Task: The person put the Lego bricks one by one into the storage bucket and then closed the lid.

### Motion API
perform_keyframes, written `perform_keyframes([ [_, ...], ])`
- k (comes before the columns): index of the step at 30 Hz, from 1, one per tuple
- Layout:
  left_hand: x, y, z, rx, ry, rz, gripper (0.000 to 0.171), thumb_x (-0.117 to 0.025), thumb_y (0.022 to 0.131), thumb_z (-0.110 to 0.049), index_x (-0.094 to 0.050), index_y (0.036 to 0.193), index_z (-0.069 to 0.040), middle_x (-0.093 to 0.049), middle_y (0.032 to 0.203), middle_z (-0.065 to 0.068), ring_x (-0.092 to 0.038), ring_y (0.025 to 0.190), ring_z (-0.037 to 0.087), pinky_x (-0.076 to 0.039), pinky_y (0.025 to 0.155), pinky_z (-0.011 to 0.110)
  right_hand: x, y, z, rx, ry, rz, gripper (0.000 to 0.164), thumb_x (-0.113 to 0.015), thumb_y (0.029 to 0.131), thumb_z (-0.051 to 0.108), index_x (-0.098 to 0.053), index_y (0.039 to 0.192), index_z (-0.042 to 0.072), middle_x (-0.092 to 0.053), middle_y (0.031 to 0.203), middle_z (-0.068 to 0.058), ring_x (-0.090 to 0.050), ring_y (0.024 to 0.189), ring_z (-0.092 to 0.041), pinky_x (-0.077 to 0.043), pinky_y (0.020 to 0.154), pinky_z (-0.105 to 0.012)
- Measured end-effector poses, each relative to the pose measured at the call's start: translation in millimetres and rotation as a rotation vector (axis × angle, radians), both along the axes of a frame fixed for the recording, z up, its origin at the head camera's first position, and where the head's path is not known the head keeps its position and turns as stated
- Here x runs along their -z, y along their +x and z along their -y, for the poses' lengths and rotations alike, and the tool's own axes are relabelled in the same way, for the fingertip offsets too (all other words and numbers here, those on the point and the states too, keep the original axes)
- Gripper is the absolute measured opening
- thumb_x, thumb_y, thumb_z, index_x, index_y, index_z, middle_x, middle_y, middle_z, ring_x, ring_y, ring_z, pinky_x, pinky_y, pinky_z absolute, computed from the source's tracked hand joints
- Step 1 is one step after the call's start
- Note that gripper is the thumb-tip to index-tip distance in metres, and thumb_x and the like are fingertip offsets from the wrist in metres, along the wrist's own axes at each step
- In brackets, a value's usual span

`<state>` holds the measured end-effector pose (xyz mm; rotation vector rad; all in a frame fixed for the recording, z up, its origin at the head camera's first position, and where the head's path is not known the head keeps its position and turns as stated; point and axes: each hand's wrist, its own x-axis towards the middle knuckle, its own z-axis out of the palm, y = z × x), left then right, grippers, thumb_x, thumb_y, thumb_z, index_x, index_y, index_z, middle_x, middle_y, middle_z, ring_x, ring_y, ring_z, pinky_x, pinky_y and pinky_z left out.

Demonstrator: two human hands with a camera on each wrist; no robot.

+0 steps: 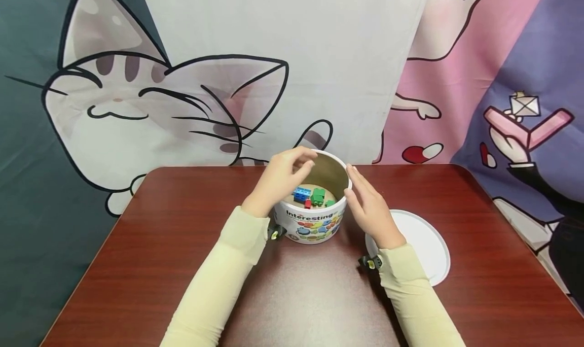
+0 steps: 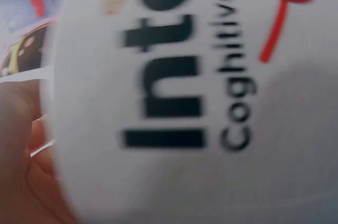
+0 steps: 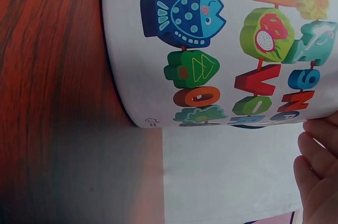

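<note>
Uncovered tub (image 1: pixel 310 230), nothing gripped

It stands upright on the table (image 1: pixel 182 235). I see the left hand (image 1: pixel 284 178) loosely bent above, seemingly holding nothing; the right hand (image 1: pixel 369 206) is straight-fingered alongside, touching or nearly. An uneven push could tip the tub, spilling blocks (image 1: pixel 318 197). Only the head view shows those; the wrist views show its printed side.

White lid (image 1: pixel 431 248) partly hidden behind the right sleeve (image 1: pixel 412 281) — bucket lettering (image 2: pixel 171 66) cropped in left-wrist view
</note>
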<state>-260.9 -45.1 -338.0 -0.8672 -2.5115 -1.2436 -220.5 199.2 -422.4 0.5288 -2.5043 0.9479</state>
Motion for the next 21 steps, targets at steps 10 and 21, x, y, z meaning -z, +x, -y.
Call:
perform_keyframes([
  [10,11.1,24.2,40,-0.114,0.122,-0.039,0.018,-0.065,0.098,-0.01,-0.072,0.114,-0.006,-0.076,0.098,0.005,-0.07,0.087,0.017,-0.057,0.078,0.033,-0.9,-0.5,2,0.0,0.004,0.004,0.058,-0.055,0.104,0.025,-0.037,0.158,0.014,-0.039,0.16,-0.008,-0.037,0.147,-0.029,-0.032,0.117,-0.052],
  [21,32.7,32.1,84,-0.283,0.115,0.002,0.019,-0.066,0.099,-0.019,-0.074,0.114,-0.01,-0.073,0.106,0.006,-0.067,0.093,0.019,-0.056,0.084,0.04,-1.1,0.8,2,-0.002,-0.001,0.006,0.057,-0.052,0.106,0.031,-0.037,0.158,0.012,-0.039,0.16,-0.009,-0.037,0.147,-0.03,-0.032,0.117,-0.052],
])
